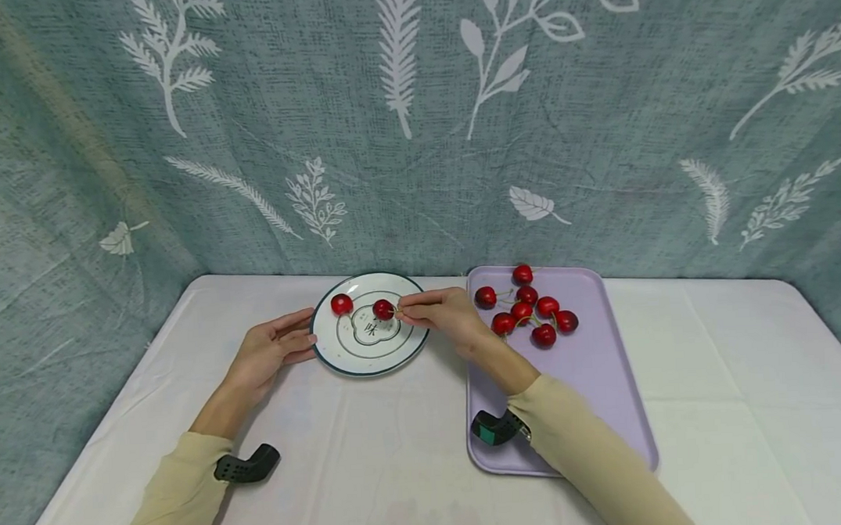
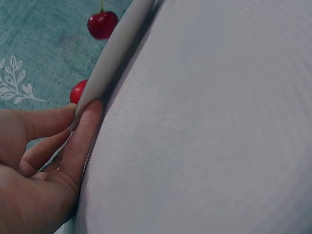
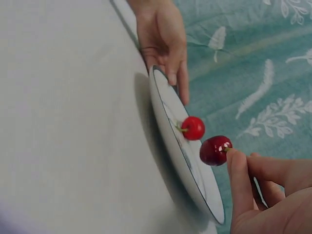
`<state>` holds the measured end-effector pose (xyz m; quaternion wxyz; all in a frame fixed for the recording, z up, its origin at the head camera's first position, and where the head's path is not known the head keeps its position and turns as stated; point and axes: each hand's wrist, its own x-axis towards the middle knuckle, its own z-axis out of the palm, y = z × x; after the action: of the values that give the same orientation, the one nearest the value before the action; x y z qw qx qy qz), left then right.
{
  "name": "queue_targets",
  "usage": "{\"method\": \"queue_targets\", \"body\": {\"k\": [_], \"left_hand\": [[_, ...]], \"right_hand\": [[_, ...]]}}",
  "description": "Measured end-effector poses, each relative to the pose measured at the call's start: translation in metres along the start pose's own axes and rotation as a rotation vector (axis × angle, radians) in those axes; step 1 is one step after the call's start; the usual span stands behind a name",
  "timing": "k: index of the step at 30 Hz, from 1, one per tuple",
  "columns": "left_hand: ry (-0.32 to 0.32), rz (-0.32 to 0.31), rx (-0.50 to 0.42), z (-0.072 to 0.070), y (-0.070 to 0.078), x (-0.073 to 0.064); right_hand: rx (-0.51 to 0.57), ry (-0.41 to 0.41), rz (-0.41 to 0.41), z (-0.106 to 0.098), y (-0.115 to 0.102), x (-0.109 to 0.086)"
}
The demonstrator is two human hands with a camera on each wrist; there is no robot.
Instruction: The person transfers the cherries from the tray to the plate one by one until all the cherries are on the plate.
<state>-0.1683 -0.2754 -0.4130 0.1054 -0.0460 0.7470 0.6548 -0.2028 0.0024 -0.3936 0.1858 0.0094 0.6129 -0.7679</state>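
My right hand (image 1: pixel 445 315) pinches a dark red cherry (image 1: pixel 383 309) by its stem over the white plate (image 1: pixel 340 352). In the right wrist view that held cherry (image 3: pixel 214 150) hangs from the fingertips, close over the plate's surface. A brighter red cherry (image 1: pixel 341 304) lies on the plate, left of the held one, its stem showing in the right wrist view. At the plate's left rim, my left hand (image 1: pixel 272 347) holds the edge between thumb and fingers. The left wrist view shows a finger (image 2: pixel 85 136) pressed along the blue-edged rim.
A lilac tray (image 1: pixel 595 396) lies to the right, under the right forearm. Several cherries (image 1: pixel 544 335) with stems are grouped toward its far end. White cloth (image 1: pixel 372 452) covers the table, and a patterned green curtain (image 1: pixel 418 208) hangs behind.
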Motion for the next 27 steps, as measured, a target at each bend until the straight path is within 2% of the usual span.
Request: {"method": "queue_targets", "body": {"k": [7,15,27], "left_hand": [[-0.006,0.008,0.011,0.002,-0.001,0.001],[0.006,-0.007,0.009,-0.001,-0.002,0.002],[0.009,-0.011,0.027,-0.001,-0.004,0.003]], "right_hand": [[-0.008,-0.027,0.002,0.018,0.007,0.006],[-0.211,-0.082,-0.040,0.037,0.016,0.011],[-0.403,0.014,-0.113,0.050,0.025,0.018]]}}
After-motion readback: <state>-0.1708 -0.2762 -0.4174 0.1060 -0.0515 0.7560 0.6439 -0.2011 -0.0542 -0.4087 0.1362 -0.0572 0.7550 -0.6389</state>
